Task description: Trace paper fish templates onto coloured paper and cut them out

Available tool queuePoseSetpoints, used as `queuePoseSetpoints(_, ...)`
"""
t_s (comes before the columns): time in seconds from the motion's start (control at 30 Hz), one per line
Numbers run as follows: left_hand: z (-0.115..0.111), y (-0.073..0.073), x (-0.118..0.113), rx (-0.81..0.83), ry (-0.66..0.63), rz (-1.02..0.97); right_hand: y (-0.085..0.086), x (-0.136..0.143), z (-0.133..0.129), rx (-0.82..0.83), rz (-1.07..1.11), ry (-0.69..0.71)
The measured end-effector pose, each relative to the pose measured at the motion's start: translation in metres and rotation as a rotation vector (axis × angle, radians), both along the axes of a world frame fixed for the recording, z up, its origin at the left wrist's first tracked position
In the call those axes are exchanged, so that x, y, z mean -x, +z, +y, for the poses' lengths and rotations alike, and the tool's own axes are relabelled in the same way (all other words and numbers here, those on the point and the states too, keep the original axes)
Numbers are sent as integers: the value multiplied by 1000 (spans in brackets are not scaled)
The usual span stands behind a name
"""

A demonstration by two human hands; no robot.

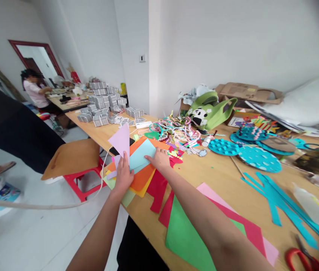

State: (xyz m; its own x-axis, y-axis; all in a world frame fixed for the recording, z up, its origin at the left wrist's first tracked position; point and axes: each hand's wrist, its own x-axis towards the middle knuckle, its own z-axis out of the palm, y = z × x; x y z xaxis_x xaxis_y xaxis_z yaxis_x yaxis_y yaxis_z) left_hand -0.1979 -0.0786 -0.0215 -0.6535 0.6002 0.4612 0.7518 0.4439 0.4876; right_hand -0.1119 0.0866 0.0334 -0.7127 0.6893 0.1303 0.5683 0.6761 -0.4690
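My left hand [123, 175] is closed on a lilac paper sheet [122, 141], which stands up at an angle from the pile. My right hand [159, 159] has its fingers pinched at the right edge of a light blue paper sheet [142, 153]. Under both hands lie orange paper [142, 177], yellow and pale green sheets, fanned out at the table's left edge. Red paper [159, 188] lies just right of the pile. Beneath my right forearm are a green sheet [186, 233] and pink sheets.
Red-handled scissors [300, 256] lie at the lower right, near blue strips [278, 195]. Blue discs [259, 158], a green panda bag [208, 113] and craft scraps [176, 130] stand behind. A stool [74, 158] is left; a person [36, 90] sits far left, another stands nearer.
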Motion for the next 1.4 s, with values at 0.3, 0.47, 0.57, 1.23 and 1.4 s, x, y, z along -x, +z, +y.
queuePoseSetpoints(0.3, -1, 2, -4, 24, 6, 37, -3, 16, -1, 62, 46, -130)
queuePoseSetpoints(0.47, 0, 2, -7, 46, 49, 80, 14, -1, 25, 252, 223, -141)
queuePoseSetpoints(0.57, 1, 3, -10, 57, 59, 109, 29, -32, 43, 401, 343, -149)
queuePoseSetpoints(1.23, 2, 10, -6, 136, 17, 241, -13, -343, -71, 1199, 933, -574)
queuePoseSetpoints(1.4, 3, 8, -3, 132, 13, 233, -19, -347, -93, 1134, 764, -617)
